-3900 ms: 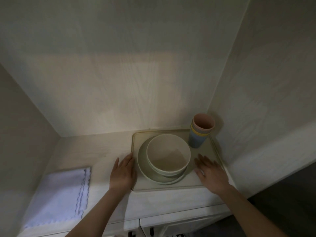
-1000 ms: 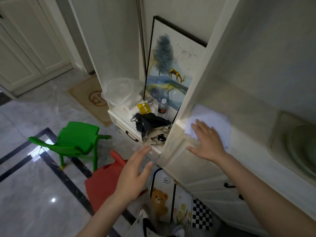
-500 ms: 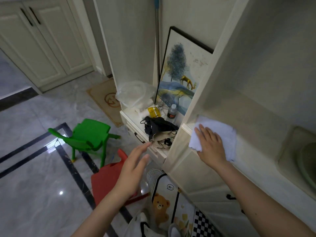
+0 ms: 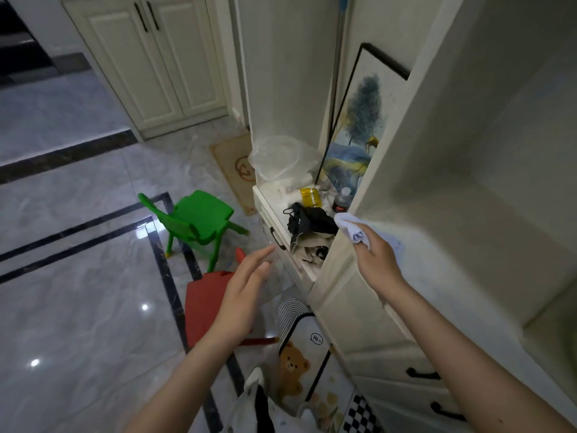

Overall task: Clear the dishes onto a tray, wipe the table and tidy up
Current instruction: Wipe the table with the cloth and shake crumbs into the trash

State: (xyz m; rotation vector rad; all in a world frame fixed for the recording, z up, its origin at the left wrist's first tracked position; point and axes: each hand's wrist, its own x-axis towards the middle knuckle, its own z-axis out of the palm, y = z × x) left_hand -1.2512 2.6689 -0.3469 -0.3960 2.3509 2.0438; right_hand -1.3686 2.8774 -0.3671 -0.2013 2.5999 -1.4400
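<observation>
My right hand (image 4: 376,260) grips a bunched white cloth (image 4: 352,228) just above the left front corner of the cream cabinet shelf (image 4: 443,276). The cloth is lifted off the shelf surface. My left hand (image 4: 245,290) hovers in the air over the floor with its fingers straight and together, holding nothing. At the far right edge a corner of the beige tray (image 4: 552,335) shows on the shelf; the dishes on it are out of view.
A lower side ledge (image 4: 281,214) carries a black bag, a plastic bag, a bottle and a framed picture (image 4: 356,126). A green child's chair (image 4: 196,220) and a red one (image 4: 209,304) stand on the marble floor. Drawers with black handles (image 4: 421,375) sit below the shelf.
My right hand has gathered the flat cloth into a bunch and lifted it off the shelf. My view swung left from the tray in the niche. The left hand stays open in the air.
</observation>
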